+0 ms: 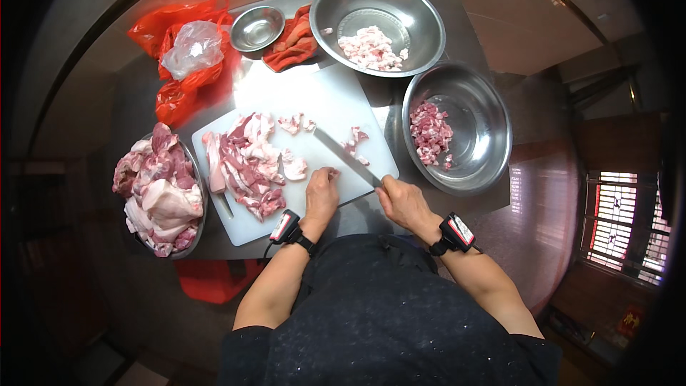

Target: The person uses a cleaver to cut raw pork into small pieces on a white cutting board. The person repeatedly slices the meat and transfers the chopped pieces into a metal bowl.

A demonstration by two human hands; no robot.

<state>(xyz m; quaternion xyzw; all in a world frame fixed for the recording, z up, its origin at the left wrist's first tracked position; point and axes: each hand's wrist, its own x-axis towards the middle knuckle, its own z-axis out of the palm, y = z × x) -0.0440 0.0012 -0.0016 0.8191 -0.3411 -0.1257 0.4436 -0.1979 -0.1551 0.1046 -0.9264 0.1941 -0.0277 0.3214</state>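
My right hand (403,201) grips the handle end of a long knife (347,158). Its blade slants up and left over a white plastic cutting board (316,97). My left hand (321,195) is at the board's near edge, fingers curled; whether a scrap is pinched in it cannot be told. Left of the blade lies a pile of raw meat strips with fat (249,163), with a loose white piece of fat (293,164) beside it. Small fatty bits (292,124) lie near the knife tip, and a few red scraps (356,142) sit just right of the blade.
A bowl rim (202,214) shows around heaped large raw meat chunks (161,187) at left. One steel basin (423,10) holds diced fat; another (479,118) holds diced red meat. Behind the board are red plastic bags (177,94), a small steel bowl (257,29) and a red cloth (293,43).
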